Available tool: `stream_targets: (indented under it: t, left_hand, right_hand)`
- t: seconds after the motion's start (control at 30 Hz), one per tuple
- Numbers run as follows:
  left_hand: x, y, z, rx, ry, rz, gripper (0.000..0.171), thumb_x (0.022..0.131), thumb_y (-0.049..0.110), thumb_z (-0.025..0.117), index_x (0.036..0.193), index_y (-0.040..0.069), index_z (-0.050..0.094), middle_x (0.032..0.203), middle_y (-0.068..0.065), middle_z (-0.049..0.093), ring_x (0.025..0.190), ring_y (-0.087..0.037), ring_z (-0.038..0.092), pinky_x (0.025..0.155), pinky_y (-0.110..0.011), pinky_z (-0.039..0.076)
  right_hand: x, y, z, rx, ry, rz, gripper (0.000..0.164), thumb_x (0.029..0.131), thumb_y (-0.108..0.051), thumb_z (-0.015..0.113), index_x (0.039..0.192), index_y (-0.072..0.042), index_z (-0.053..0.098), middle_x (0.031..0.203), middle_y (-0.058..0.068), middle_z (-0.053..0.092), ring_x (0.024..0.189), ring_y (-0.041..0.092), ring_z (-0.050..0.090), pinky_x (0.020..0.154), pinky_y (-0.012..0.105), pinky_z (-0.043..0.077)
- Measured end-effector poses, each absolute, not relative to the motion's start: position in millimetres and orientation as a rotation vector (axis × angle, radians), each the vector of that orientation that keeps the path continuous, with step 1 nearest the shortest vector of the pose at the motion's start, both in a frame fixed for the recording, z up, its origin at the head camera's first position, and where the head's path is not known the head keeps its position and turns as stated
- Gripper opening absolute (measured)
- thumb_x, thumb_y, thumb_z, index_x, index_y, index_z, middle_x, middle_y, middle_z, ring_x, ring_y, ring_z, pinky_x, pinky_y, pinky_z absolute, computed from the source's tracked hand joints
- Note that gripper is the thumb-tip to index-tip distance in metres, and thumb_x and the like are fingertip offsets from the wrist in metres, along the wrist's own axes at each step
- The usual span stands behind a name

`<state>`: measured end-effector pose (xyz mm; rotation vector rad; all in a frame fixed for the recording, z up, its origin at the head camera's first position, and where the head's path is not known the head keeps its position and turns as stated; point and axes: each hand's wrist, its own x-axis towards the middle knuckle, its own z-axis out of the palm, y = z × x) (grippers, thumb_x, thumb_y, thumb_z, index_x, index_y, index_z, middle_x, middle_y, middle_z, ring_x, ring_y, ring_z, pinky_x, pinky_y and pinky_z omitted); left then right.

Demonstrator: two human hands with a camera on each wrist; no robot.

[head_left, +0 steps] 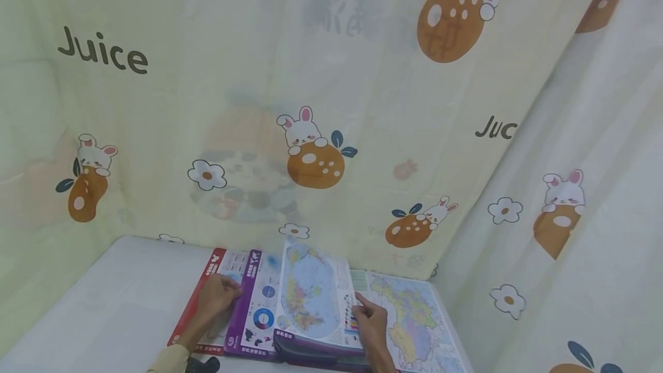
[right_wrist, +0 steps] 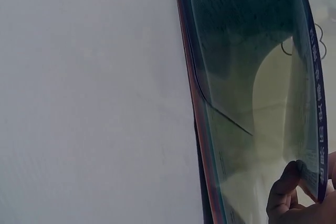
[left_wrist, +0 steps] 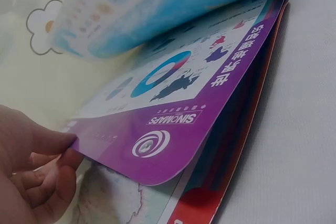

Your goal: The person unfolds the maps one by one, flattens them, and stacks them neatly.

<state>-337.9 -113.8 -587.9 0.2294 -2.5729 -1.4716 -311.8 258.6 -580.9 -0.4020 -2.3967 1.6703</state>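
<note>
On the table, a glossy map sheet with a purple border (head_left: 239,318) lies over a red-bordered map (head_left: 194,309). My left hand (head_left: 214,297) is at the purple left edge; in the left wrist view, its thumb and fingers pinch the purple sheet's corner (left_wrist: 149,156), lifted above the map beneath. A world map page (head_left: 311,292) stands raised and curved in the middle. My right hand (head_left: 372,324) pinches that page's right edge, and the right wrist view shows the bent page (right_wrist: 236,51) from below, its corner between thumb and fingers.
To the right lies a multicoloured map (head_left: 414,321), partly under the right hand. The white tabletop (head_left: 103,304) extends left. A printed curtain (head_left: 248,148) hangs close behind the maps and along both sides. A dark object (head_left: 203,365) shows at the bottom edge.
</note>
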Motion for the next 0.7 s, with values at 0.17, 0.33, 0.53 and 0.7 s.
stream_targets:
  t: [0.17, 0.33, 0.53, 0.7]
  left_hand:
    - [-335, -116, -584, 0.233, -2.578, -1.446, 0.010, 0.093, 0.005, 0.078, 0.095, -0.004, 0.078, 0.081, -0.011, 0.076, 0.067, -0.018, 0.064, 0.059, -0.030, 0.049]
    - [-332, -119, -583, 0.219, -2.560, -1.460, 0.009, 0.092, 0.004, 0.078, 0.094, -0.005, 0.078, 0.078, -0.011, 0.075, 0.066, -0.017, 0.062, 0.058, -0.029, 0.047]
    - [-332, -125, -583, 0.232, -2.567, -1.455, 0.011, 0.091, 0.006, 0.079, 0.095, -0.004, 0.079, 0.081, -0.012, 0.077, 0.068, -0.019, 0.063, 0.060, -0.030, 0.047]
    - [-333, -131, -584, 0.256, -2.590, -1.423, 0.014, 0.092, 0.010, 0.079, 0.097, -0.003, 0.080, 0.083, -0.012, 0.078, 0.070, -0.021, 0.064, 0.062, -0.031, 0.045]
  right_hand:
    - [-311, 274, -580, -0.377, -2.359, 1.755, 0.044, 0.102, -0.002, 0.067, 0.147, -0.001, 0.065, 0.104, 0.017, 0.078, 0.080, 0.013, 0.073, 0.067, 0.022, 0.060]
    - [-311, 285, -575, -0.448, -2.358, 1.747, 0.044, 0.102, -0.004, 0.069, 0.146, -0.003, 0.066, 0.103, 0.013, 0.077, 0.080, 0.012, 0.071, 0.068, 0.021, 0.057]
    - [-310, 299, -571, -0.448, -2.325, 1.786, 0.044, 0.102, -0.004, 0.069, 0.146, -0.003, 0.066, 0.103, 0.013, 0.077, 0.083, 0.012, 0.072, 0.070, 0.021, 0.059]
    - [-308, 311, -570, -0.418, -2.305, 1.804, 0.045, 0.102, -0.002, 0.069, 0.147, 0.001, 0.064, 0.103, 0.016, 0.077, 0.084, 0.011, 0.073, 0.070, 0.021, 0.060]
